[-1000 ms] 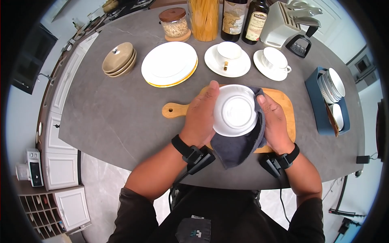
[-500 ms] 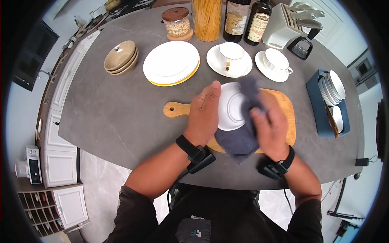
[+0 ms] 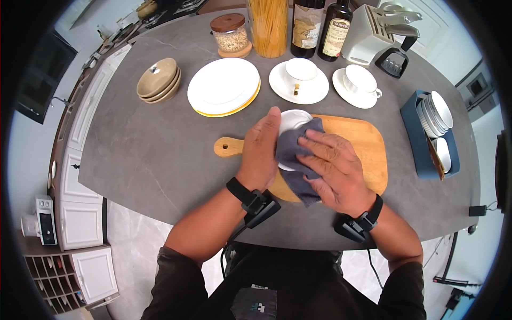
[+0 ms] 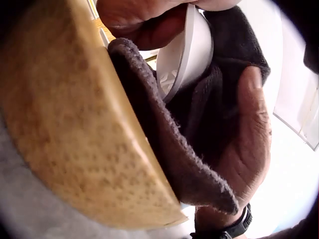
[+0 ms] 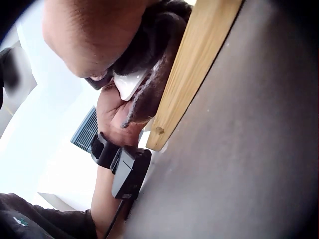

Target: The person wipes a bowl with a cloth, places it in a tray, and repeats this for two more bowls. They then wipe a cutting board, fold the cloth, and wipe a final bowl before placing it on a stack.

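A white bowl (image 3: 294, 118), its underside turned up, is held over the wooden cutting board (image 3: 362, 141). My left hand (image 3: 260, 152) grips its left side, thumb along the outside and fingers mostly hidden beneath. With fingers spread, my right hand (image 3: 337, 168) holds a dark grey cloth (image 3: 293, 146) against the bowl's base. One cloth corner hangs down over the board. In the left wrist view the bowl (image 4: 194, 55) shows its rim edge-on, the cloth (image 4: 199, 114) bunched round it. The right wrist view shows a sliver of the bowl (image 5: 130, 84) between cloth folds.
Tan bowls (image 3: 158, 80), stacked plates (image 3: 224, 85) and two cups on saucers (image 3: 298, 80) stand behind the board. A blue bin (image 3: 421, 154) of dishes sits at right. Along the back are an oat jar (image 3: 231, 34), spaghetti, two bottles and a knife block (image 3: 368, 32).
My right hand has swept the cloth from the bowl's right rim leftward across its base, covering most of it. The left hand keeps its grip, and the bowl has shifted slightly left.
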Tool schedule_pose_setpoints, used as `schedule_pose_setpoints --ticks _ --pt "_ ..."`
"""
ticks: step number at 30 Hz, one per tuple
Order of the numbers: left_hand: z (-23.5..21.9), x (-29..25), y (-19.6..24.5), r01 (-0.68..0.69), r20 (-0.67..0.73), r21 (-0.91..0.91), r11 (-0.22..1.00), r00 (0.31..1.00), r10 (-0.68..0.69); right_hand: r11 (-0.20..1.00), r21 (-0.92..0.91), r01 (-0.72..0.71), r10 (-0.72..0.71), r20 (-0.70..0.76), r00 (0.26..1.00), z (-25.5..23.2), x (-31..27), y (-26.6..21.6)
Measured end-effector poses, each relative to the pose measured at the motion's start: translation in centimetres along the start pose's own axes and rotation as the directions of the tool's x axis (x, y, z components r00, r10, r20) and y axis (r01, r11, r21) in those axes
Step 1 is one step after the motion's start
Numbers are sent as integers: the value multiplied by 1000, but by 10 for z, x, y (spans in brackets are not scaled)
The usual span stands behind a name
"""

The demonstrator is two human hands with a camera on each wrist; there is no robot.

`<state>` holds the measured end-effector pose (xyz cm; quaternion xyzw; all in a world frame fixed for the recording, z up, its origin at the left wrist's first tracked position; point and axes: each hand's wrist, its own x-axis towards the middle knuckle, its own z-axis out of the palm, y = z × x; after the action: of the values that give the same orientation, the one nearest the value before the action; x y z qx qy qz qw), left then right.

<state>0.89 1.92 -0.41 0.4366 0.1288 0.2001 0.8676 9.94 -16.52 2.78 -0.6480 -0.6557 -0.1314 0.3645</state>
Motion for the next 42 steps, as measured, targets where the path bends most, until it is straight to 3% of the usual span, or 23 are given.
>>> schedule_pose_setpoints --ticks 2,4,7,8,10,12,14,15,16,17,18,19,21,24,26,27,29,32,34,36,38,40,42 --pt "2 -1 6 16 -5 -19 1000 1000 -16 999 48 -17 19 -29 999 -3 -2 0" --pt "7 2 13 -55 -140 64 996 988 63 995 93 -34 39 -59 997 -7 -6 3" --pt "1 4 26 -78 -119 -14 997 990 76 868 171 -465 474 -10 881 -10 -14 18" --pt "-2 5 28 -83 -73 -42 996 994 80 871 166 -462 471 -15 882 -10 -15 20" --pt "-2 10 24 -51 -80 -57 997 996 46 944 12 -331 329 -161 931 -14 -12 24" --pt "-2 9 22 27 -9 -125 992 1000 -28 945 -17 -326 317 -196 928 -29 -6 21" --pt "2 3 23 53 40 -122 991 998 -49 861 242 -447 503 -287 815 -44 -1 13" --pt "4 1 24 80 86 -120 990 994 -70 774 419 -475 590 -204 782 -47 3 8" --pt "4 0 22 88 102 -120 989 992 -76 776 409 -480 594 -216 775 -51 7 -1" --pt "3 -1 18 111 154 -87 990 983 -97 565 560 -606 704 57 708 -55 11 -10" --pt "6 -3 16 130 206 -55 990 972 -116 308 628 -715 719 338 607 -59 13 -17" --pt "17 -9 16 114 148 -2 993 983 -112 316 623 -716 730 322 603 -59 10 -19" --pt "13 -9 10 100 138 74 992 984 -109 205 697 -687 636 439 635 -55 -2 -20" --pt "16 -12 -2 69 67 207 976 994 -85 134 746 -652 601 462 652 -68 -4 -36" --pt "13 -11 -12 -101 86 299 949 993 79 79 764 -640 626 462 628 -85 -5 -50" --pt "12 -12 -7 -23 76 354 935 997 -5 159 736 -658 635 434 639 -95 -8 -55" --pt "7 -6 -3 -3 104 281 960 994 -27 282 692 -664 667 356 654 -120 -15 -62" --pt "13 -7 2 9 111 219 976 993 -34 570 491 -659 756 0 654 -160 -28 -55" --pt "12 -9 3 -2 139 253 967 990 -35 617 323 -718 780 -128 613 -199 -44 -34" --pt "13 -11 4 17 141 286 958 988 -60 717 167 -677 692 -290 661 -231 -63 0" --pt "14 -11 5 33 140 318 947 987 -82 641 -99 -761 713 -290 638 -271 -83 24" --pt "15 -11 5 61 125 337 940 986 -109 470 -420 -776 762 -252 597 -301 -94 38" --pt "14 -11 5 63 127 336 940 986 -112 458 -501 -734 760 -208 616 -315 -110 56"
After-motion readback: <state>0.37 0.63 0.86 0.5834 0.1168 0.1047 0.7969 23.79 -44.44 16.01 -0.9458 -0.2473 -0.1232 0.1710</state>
